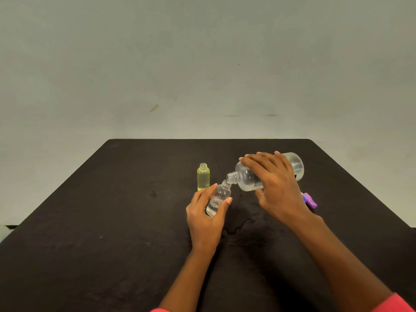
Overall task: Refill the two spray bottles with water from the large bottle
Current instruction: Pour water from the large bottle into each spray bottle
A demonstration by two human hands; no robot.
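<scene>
My right hand (pixel 275 183) grips the large clear bottle (pixel 247 176), which is tipped nearly flat with its open neck pointing left. That neck touches the open mouth of a small clear spray bottle (pixel 219 200), tilted to the right and part full of water. My left hand (pixel 206 216) holds this small bottle around its lower body, thumb on the right side. A second small bottle, yellow-green and uncapped (pixel 203 177), stands upright just behind and to the left.
A purple spray cap (pixel 310 200) lies on the black table (pixel 112 221) to the right, partly behind my right wrist. Wet patches darken the table between my hands. A pale wall rises behind the table's far edge.
</scene>
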